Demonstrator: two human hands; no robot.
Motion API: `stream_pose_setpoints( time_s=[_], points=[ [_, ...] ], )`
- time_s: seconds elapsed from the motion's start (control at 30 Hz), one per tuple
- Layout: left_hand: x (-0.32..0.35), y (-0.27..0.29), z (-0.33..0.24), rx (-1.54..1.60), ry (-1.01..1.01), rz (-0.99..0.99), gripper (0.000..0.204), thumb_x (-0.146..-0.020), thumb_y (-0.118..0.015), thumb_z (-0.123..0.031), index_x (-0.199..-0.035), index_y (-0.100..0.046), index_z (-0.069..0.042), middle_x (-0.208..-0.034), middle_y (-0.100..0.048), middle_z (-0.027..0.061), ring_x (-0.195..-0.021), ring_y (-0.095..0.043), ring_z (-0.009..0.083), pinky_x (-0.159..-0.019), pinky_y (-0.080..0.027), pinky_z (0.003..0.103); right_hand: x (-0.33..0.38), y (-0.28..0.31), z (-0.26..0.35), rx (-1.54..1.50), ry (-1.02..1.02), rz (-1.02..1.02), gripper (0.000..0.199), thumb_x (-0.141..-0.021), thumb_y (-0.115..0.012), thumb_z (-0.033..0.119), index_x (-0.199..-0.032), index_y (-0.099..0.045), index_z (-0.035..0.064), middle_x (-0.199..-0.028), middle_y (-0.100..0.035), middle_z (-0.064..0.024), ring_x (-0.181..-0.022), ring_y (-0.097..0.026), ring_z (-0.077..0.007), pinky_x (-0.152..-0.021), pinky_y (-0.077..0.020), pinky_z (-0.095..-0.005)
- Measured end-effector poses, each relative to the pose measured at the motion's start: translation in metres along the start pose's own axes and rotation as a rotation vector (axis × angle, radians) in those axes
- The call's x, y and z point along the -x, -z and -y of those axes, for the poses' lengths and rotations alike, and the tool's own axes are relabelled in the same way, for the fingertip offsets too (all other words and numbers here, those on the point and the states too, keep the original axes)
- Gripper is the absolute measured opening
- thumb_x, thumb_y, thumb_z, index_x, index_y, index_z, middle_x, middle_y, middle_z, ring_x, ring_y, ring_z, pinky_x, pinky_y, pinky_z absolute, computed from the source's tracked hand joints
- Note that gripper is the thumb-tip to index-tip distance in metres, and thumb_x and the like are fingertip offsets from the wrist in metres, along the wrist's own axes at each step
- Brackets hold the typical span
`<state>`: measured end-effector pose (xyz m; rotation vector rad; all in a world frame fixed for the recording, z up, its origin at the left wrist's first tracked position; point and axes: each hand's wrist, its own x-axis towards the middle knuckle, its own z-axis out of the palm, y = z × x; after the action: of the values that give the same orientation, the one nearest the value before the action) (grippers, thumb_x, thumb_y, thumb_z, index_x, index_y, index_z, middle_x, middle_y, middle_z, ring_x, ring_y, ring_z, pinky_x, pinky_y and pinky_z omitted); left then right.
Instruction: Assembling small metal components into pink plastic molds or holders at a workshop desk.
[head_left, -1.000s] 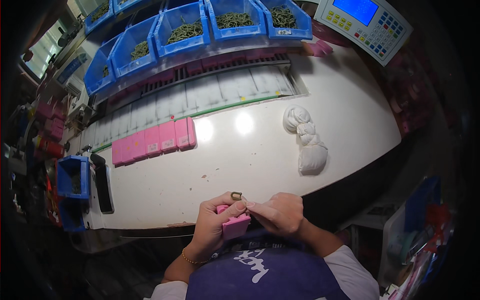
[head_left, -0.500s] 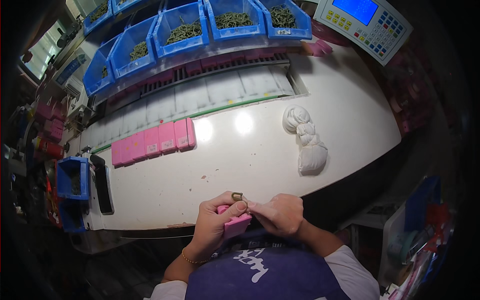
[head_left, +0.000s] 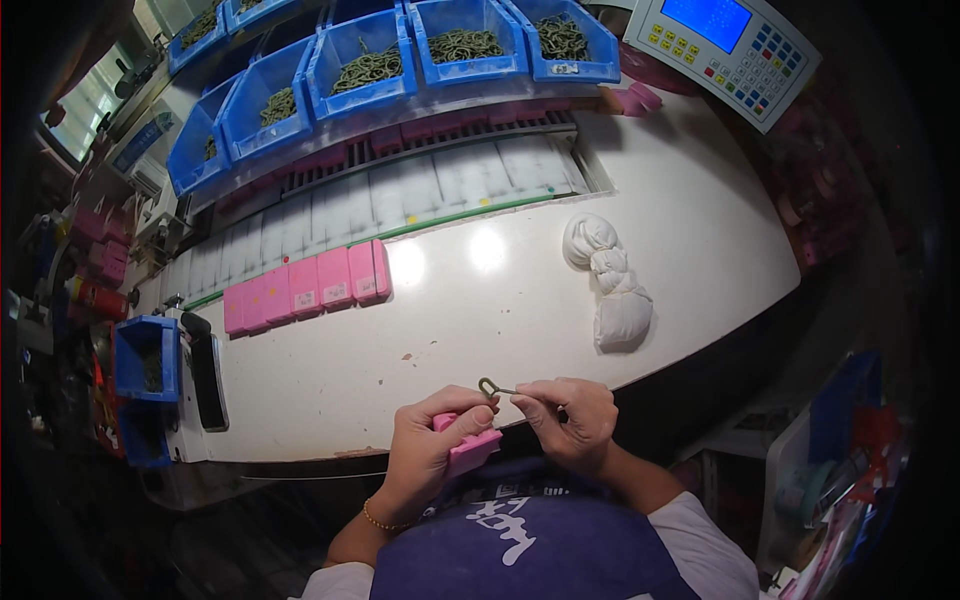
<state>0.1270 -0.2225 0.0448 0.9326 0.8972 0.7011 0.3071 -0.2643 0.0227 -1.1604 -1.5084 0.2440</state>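
Above the table's near edge, my left hand [head_left: 422, 440] is closed around a pink rubber mould [head_left: 474, 453], its fingers bent over the upper part. A small dark green wax piece [head_left: 504, 391], a loop on a thin stem, sticks out beside the left fingertips. My right hand [head_left: 572, 420] pinches the stem end between thumb and fingers, and the loop points left. Whether the left fingertips touch the loop I cannot tell. The mould's inner faces are hidden by the left hand.
Several pink moulds [head_left: 305, 288] stand in a row at left on the white table [head_left: 480, 330]. Behind them runs a pale conveyor [head_left: 390, 195]. A tied white cloth bag [head_left: 622, 318] lies at right. Blue bins [head_left: 362, 92] with green pieces and a keypad panel [head_left: 735, 55] are at the back.
My right hand has turned and drawn slightly right, and the wax loop now shows more clearly between the hands. The coloured dots on the conveyor have shifted left. My left hand has barely moved.
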Motion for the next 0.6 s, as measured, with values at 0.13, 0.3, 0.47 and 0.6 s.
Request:
stream_pose_setpoints(
  time_s=[0.13, 0.3, 0.47, 0.6],
  points=[
    [0.0001, 0.0017, 0.0030, 0.044, -0.011, -0.023, 0.012, -0.088, -0.070, -0.005, -0.094, -0.071, 0.005, -0.091, -0.068, 0.0101, -0.081, -0.063, 0.0156, -0.075, -0.050, 0.028, 0.0020, 0.0002, -0.0006, 0.005, -0.011, 0.010, 0.014, -0.083, -0.078, 0.003, -0.091, -0.066, 0.0016, -0.066, -0.066, -0.0084, -0.048, -0.057, -0.0134, -0.045, -0.0424, -0.0254],
    [-0.0002, 0.0026, 0.0057, 0.083, -0.024, -0.023, 0.012, -0.088, -0.071, -0.006, -0.094, -0.071, 0.005, -0.089, -0.068, 0.0100, -0.078, -0.064, 0.0165, -0.072, -0.051, 0.028, 0.0042, -0.0014, -0.0029, 0.007, 0.008, 0.001, 0.018, -0.081, -0.079, 0.002, -0.094, -0.067, 0.0012, -0.064, -0.064, -0.0061, -0.046, -0.055, -0.0134, -0.043, -0.0407, -0.0273],
    [-0.0007, 0.0028, 0.0042, 0.087, -0.010, -0.017, 0.012, -0.089, -0.071, -0.006, -0.094, -0.071, 0.005, -0.087, -0.067, 0.0094, -0.077, -0.064, 0.0162, -0.071, -0.051, 0.028, 0.0046, -0.0015, -0.0028, 0.005, 0.001, 0.001, 0.017, -0.080, -0.079, 0.002, -0.093, -0.068, 0.0018, -0.062, -0.063, -0.0056, -0.045, -0.053, -0.0134, -0.043, -0.0397, -0.0276],
    [-0.0006, 0.0072, 0.0066, 0.100, -0.020, 0.033, 0.015, -0.091, -0.072, -0.011, -0.098, -0.071, 0.002, -0.092, -0.067, 0.0048, -0.081, -0.060, 0.0100, -0.074, -0.051, 0.025, 0.0041, -0.0010, -0.0018, 0.016, 0.010, 0.000, 0.018, -0.079, -0.079, 0.002, -0.093, -0.068, 0.0023, -0.063, -0.062, -0.0050, -0.045, -0.053, -0.0137, -0.043, -0.0393, -0.0280]
  ],
)
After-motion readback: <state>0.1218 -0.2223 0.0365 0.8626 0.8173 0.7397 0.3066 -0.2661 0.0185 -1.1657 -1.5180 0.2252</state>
